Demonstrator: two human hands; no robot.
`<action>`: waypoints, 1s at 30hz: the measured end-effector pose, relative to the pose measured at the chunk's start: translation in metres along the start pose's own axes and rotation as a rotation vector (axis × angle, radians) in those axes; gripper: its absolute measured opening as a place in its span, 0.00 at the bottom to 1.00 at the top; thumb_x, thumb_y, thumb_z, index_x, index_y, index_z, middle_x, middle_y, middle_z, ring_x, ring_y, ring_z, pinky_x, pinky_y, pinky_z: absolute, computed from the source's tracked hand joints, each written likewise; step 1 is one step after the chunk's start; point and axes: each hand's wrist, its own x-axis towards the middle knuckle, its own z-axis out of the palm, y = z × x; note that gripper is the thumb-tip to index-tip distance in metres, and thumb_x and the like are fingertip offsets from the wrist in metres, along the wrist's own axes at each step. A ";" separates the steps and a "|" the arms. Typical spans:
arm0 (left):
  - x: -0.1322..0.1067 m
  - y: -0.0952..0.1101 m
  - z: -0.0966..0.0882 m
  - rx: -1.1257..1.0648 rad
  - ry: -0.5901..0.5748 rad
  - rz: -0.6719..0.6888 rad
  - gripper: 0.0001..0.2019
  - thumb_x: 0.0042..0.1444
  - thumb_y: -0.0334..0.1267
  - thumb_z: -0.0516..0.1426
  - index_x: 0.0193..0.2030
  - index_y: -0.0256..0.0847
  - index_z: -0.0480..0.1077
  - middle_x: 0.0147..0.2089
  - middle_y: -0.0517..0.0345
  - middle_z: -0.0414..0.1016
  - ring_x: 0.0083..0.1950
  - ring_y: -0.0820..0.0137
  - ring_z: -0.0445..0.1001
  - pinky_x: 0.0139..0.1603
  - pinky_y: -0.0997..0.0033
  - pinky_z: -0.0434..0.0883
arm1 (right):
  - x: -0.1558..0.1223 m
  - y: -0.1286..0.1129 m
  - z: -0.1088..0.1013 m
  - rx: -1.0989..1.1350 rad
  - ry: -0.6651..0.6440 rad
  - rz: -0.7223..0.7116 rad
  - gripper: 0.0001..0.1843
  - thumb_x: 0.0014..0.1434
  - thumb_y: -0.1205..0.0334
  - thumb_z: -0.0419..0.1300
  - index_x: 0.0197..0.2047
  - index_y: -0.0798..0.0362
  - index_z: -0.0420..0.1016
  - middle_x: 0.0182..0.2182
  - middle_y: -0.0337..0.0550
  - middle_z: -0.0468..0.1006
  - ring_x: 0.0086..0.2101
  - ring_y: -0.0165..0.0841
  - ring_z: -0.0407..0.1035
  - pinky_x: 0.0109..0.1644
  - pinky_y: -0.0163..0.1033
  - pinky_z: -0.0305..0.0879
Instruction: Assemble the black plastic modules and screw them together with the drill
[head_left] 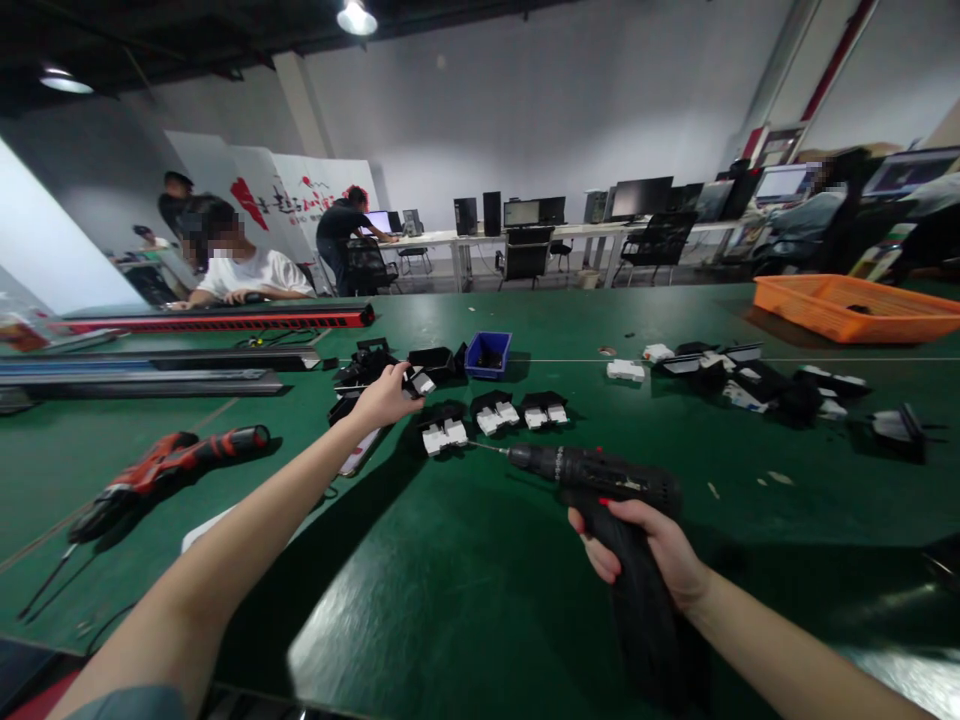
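Note:
My right hand (664,550) is wrapped round the grip of a black cordless drill (600,475), whose long bit points left. The bit's tip is close to a black-and-white plastic part (444,436) on the table; I cannot tell whether they touch. Two similar parts, one (495,412) and another (545,411), lie in a row to its right. Reaching forward, my left hand (388,398) is closed on a small black-and-white plastic piece (420,382), partly hidden by the fingers. Just beyond that hand are a black open box (432,362) and a blue bin (487,356) with small dark contents.
A red-and-black power screwdriver (169,470) lies on the green table (420,600) at left, below long metal profiles (142,382). More black-and-white parts (750,380) are piled at right, near an orange basket (855,310). A person (251,270) sits across the table.

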 end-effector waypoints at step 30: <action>-0.141 0.052 0.015 -1.991 -0.791 -0.452 0.17 0.51 0.44 0.59 0.44 0.35 0.68 0.37 0.49 0.73 0.29 0.69 0.72 0.21 0.77 0.57 | -0.010 -0.097 -0.046 -1.792 0.405 0.198 0.47 0.53 0.56 0.59 0.72 0.48 0.44 0.54 0.53 0.74 0.48 0.47 0.73 0.48 0.46 0.69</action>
